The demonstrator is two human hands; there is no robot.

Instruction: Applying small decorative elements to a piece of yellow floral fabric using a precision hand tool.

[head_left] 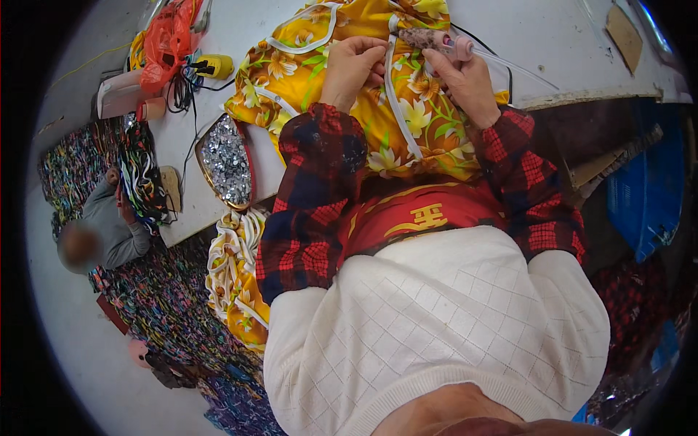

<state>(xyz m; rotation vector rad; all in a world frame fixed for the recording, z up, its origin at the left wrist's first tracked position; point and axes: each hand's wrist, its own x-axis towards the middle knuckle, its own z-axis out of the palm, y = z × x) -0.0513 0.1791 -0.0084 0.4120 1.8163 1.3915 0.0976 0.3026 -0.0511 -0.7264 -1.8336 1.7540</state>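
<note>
A yellow-orange floral garment (411,112) with white trim is spread over the white table before me. My right hand (465,83) grips a pinkish, stained glue gun (429,40). A clear glue stick (512,64) sticks out of its right end, and its nozzle is close to the white trim strip (392,87). Left of that strip, my left hand (354,69) is over the garment, fingers curled and pinched together. Whatever lies between its fingertips is too small to make out. A red-rimmed tray (252,163) of shiny silver rhinestones (227,161) sits to the left.
Back left are a red plastic bag (167,47), a yellow plug block (214,67) and black cords. More floral garments (236,272) hang by the table's left edge. Another person (120,225) is beside multicoloured fabric heaps (174,305). A blue crate (647,182) stands right.
</note>
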